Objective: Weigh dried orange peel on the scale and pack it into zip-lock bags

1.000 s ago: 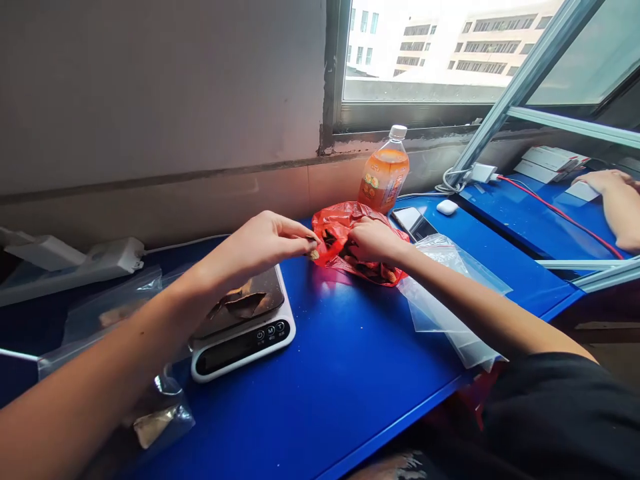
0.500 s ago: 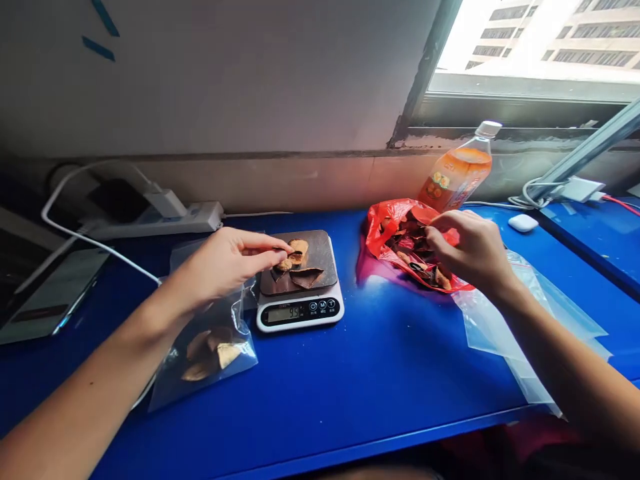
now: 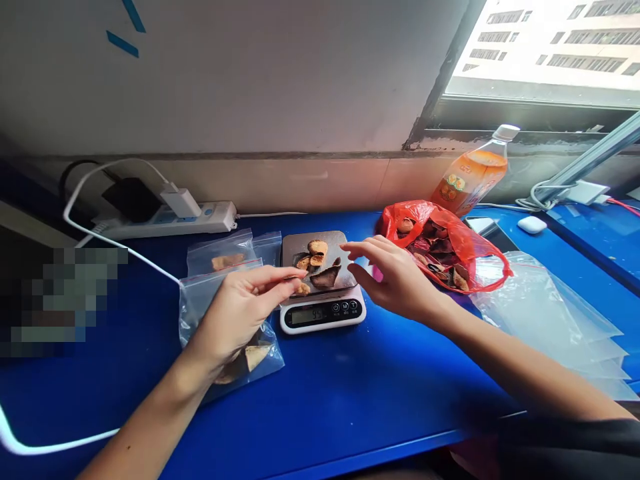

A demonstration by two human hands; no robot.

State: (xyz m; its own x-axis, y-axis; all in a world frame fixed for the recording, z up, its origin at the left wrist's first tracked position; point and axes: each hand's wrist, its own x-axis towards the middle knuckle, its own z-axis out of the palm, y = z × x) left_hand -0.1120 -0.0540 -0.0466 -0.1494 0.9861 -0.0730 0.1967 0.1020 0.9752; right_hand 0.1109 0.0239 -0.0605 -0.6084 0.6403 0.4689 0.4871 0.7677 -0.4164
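On the steel plate (image 3: 334,241) of a white digital scale (image 3: 325,327) lie several dried brown pieces: a pale rounded piece (image 3: 317,248) at the back, smaller fragments (image 3: 303,261) against it, and a dark curled piece (image 3: 326,276) toward the front. The display (image 3: 311,315) shows the digits 95; any decimal point is too small to confirm. At the plate's front left corner the left hand (image 3: 245,300) has thumb and forefinger pinched together on a small tan piece (image 3: 303,289). The right hand (image 3: 395,273) is just beside the plate's right edge, its thumb and fingers apart.

Under and beside the left hand lies a clear zip bag (image 3: 274,357) containing dried pieces; further clear bags (image 3: 240,241) lie behind it. To the right, partly behind the right hand, sits an open red plastic bag (image 3: 395,220) filled with dark dried pieces (image 3: 436,241). Clear flat bags (image 3: 543,320) are fanned out beside it.

Behind the red bag stands a bottle (image 3: 473,175) of orange drink with a white cap. A phone (image 3: 495,235) and a small white case (image 3: 533,225) lie to its right. Along the wall, left of the scale, a power strip (image 3: 215,218) carries a white plug (image 3: 181,202) and a black adapter (image 3: 131,199). All rest on a blue table (image 3: 350,400).
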